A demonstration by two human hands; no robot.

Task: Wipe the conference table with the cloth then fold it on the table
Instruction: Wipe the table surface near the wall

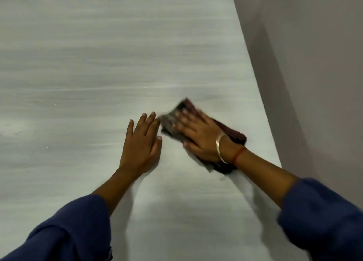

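The dark maroon cloth lay bunched flat on the pale grey worktop, over toward its right edge and nearer the person than the rounded far corner. It looked blurry, so I couldn't make out any folds. The right hand was pressed on top of it, fingers straight and spread, not curled round anything. The left hand sat palm down on the bare worktop just beside the cloth, fingers straight too, fingertips almost at the cloth's edge. The right wrist had a metal bangle and a red thread. Both arms wore blue sleeves. A plain wall ran past the right edge.
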